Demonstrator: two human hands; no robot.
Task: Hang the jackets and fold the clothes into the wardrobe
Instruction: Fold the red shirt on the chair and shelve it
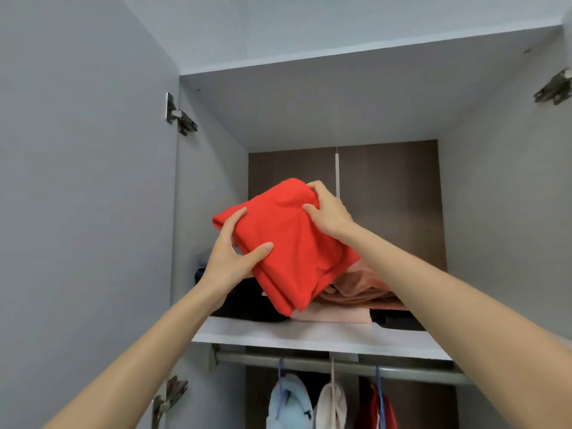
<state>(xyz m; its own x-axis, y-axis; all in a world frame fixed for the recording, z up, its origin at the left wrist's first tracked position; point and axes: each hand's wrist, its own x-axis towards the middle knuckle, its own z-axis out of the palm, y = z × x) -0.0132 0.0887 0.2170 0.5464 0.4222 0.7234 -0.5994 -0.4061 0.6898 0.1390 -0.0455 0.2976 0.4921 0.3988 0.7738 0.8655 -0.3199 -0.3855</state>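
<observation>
The folded red garment (288,243) hangs tilted above the shelf (309,335), left hand (230,258) and right hand (328,212) each gripping an edge. Soft, light, floppy, I judge — support opposite edges so the fold holds.

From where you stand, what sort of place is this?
Probably a household wardrobe: a white shelf stacked with folded clothes, a grey metal rail with hanging jackets below, and a folded red garment held at the shelf.
</observation>
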